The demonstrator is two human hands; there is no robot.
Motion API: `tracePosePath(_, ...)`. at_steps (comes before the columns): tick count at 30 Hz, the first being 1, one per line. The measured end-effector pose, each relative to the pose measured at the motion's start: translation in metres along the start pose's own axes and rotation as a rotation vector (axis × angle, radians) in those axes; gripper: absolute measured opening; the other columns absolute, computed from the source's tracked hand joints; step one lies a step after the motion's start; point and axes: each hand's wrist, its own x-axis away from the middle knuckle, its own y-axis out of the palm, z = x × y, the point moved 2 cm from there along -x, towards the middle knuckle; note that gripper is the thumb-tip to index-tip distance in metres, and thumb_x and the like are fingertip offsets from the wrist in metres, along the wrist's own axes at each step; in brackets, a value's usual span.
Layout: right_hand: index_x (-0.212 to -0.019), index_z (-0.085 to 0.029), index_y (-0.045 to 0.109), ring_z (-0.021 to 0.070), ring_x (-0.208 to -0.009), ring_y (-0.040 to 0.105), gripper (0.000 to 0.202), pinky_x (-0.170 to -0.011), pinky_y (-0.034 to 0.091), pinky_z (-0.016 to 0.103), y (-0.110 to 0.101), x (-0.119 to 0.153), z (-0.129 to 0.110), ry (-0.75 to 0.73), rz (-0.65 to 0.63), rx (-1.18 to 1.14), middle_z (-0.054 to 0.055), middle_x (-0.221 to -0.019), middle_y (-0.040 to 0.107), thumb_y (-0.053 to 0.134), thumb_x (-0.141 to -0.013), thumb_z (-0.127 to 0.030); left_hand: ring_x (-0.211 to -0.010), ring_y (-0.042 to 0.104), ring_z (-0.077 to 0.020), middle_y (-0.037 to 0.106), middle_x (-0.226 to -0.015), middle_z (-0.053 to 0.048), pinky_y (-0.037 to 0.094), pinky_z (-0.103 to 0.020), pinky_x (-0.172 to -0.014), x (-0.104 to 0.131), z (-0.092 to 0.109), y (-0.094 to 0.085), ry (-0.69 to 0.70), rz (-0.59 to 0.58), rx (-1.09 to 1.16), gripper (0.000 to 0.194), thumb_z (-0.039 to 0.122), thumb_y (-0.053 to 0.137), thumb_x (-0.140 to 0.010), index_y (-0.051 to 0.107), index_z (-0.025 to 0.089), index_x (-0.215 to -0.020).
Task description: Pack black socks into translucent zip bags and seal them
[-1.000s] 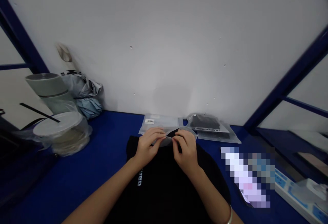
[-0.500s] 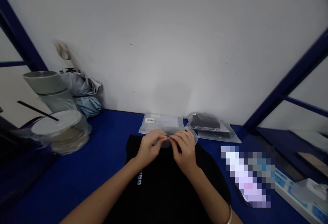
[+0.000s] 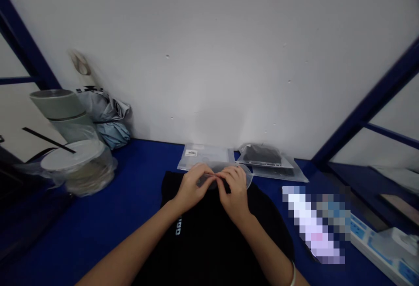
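My left hand (image 3: 193, 185) and my right hand (image 3: 235, 190) meet in the middle, thumbs and fingertips pinched together. Between them they grip what looks like a clear plastic bag (image 3: 250, 177), whose curved edge shows past my right fingers. Most of it is hidden behind the hands, and whether anything is inside I cannot tell. Black fabric (image 3: 212, 238) with white lettering spreads beneath both forearms. Just beyond the hands lies a flat clear packet (image 3: 209, 155) with a barcode label.
Clear bags, one with a dark item (image 3: 262, 154), lie by the wall. On the left stand a lidded cup (image 3: 75, 159) with a black straw, a green tumbler (image 3: 62, 107) and a folded umbrella (image 3: 113, 122). A blurred-out phone (image 3: 314, 229) and power strip (image 3: 376, 246) are on the right.
My fingertips have shifted slightly and my thumbs are closer together on the plastic. Otherwise the scene looks the same.
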Motion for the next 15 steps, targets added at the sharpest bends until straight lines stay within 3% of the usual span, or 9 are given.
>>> tracePosePath(15, -0.073, -0.02, 0.059, 0.0183, -0.086, 0.051, 0.012, -0.088, 0.034, 0.043, -0.0036, -0.0018, -0.0028, 0.034, 0.033, -0.064, 0.0, -0.069, 0.061, 0.052, -0.076, -0.011, -0.073, 0.058, -0.014, 0.063, -0.072, -0.003, 0.047, -0.028, -0.071, -0.0057, 0.0013, -0.002, -0.091, 0.024, 0.175, 0.01, 0.02, 0.058, -0.076, 0.06, 0.016, -0.068)
